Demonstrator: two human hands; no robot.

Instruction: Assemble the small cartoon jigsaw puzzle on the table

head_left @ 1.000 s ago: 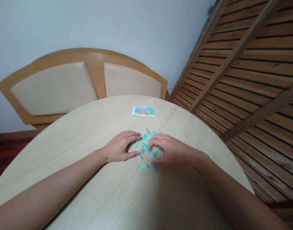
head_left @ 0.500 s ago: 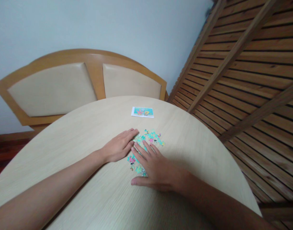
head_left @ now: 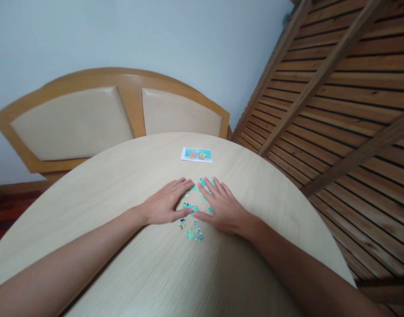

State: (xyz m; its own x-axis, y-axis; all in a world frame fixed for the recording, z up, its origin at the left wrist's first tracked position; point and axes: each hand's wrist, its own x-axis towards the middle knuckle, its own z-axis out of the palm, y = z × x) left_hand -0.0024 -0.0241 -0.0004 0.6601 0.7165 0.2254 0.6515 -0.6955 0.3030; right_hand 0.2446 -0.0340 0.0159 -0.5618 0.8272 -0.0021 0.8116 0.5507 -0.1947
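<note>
Several small jigsaw puzzle pieces (head_left: 190,234), mostly turquoise with bits of green, white and black, lie loose on the round wooden table (head_left: 123,264). My left hand (head_left: 165,201) rests palm down at their left side, fingers stretched out and thumb pointing right. From the right, my right hand (head_left: 223,204) lies flat over part of the pieces with its fingers spread. The two thumb tips nearly meet above the nearest pieces. Some pieces show in the gap between the hands; others are hidden beneath the palms and fingers.
A small picture card (head_left: 198,154) with cartoon figures on turquoise lies farther back on the table. Beyond the table edge stands a padded wooden bench back (head_left: 131,105) against a pale wall. A slatted wooden panel (head_left: 337,110) rises on the right.
My right hand has moved away from me and slightly right across the pieces, covering the far ones. My left thumb has swung out from the fingers. Some pieces have shifted.
</note>
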